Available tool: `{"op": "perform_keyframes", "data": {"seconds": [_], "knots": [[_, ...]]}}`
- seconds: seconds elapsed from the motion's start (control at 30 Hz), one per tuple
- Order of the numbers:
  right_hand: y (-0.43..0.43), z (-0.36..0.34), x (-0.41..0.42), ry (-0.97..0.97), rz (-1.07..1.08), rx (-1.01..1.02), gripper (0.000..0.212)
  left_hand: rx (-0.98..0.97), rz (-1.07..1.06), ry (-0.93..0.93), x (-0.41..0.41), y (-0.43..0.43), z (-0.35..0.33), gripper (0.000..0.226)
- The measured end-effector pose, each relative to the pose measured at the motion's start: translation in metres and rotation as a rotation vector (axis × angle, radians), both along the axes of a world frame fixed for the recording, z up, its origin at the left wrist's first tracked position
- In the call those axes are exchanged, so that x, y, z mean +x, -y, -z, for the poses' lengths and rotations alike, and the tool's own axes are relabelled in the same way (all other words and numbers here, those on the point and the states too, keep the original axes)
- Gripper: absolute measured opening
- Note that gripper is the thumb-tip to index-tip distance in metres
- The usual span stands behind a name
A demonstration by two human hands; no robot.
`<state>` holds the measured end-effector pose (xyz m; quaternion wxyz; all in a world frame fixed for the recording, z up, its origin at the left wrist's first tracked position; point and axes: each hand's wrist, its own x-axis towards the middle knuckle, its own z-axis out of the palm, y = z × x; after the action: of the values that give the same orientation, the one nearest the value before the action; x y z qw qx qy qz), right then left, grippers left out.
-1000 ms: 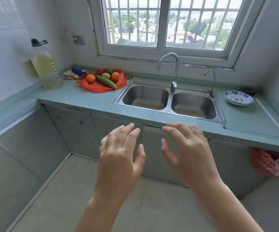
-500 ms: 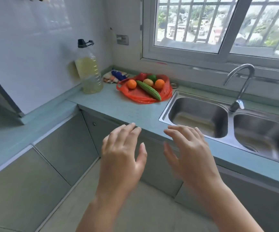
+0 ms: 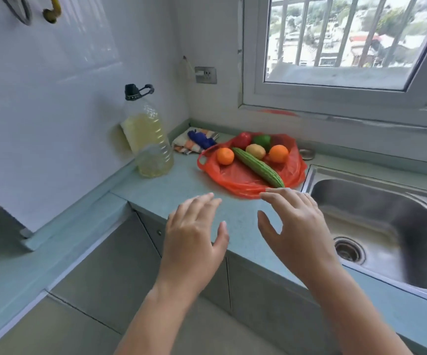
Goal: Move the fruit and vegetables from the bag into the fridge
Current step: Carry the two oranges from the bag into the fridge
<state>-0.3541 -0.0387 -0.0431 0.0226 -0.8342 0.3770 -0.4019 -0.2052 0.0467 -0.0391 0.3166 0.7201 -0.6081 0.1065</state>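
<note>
Bag [image 3: 235, 175], red plastic, lies open and flat on counter [image 3: 171, 190], btw. bottle [image 3: 151, 144] and sink [image 3: 376, 213]. On it: cucumber [image 3: 258, 167] lying diagonal, orange [image 3: 225, 156] at its left, second orange [image 3: 278, 153] at its right, yellowish fruit [image 3: 255, 151] just beside the cucumber, and at the back red veg [image 3: 242, 140] and green veg [image 3: 262, 140]. Right hand [image 3: 299, 231] is palm down at the bag's near edge, fingers nearly straight and close together, thumb apart; fingertips are by the cucumber's end, if they touch it I cannot tell. Left hand [image 3: 194, 239] is over the counter edge, palm down, fingers relaxed and a little spread, holds nothing. Cloth [image 3: 194, 142] lies at the wall, btw. bottle and bag.
</note>
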Motion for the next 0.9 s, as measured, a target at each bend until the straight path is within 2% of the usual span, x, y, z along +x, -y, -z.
{"op": "perform_keyframes", "data": {"seconds": [0.17, 0.37, 0.77, 0.9], "knots": [[0.073, 0.003, 0.025, -0.01, 0.019, 0.037, 0.025, -0.001, 0.029, -0.033, 0.029, 0.08, -0.007, 0.044], [0.132, 0.026, 0.046, -0.056, 0.022, 0.114, 0.025, 0.055, 0.056, -0.103, 0.059, 0.139, 0.025, 0.044], [0.235, 0.062, 0.104, -0.06, 0.206, 0.165, 0.025, 0.132, 0.24, -0.305, 0.147, 0.273, 0.068, 0.045], [0.276, 0.079, 0.127, -0.083, 0.265, 0.193, 0.021, 0.15, 0.303, -0.32, 0.18, 0.322, 0.085, 0.044]]}}
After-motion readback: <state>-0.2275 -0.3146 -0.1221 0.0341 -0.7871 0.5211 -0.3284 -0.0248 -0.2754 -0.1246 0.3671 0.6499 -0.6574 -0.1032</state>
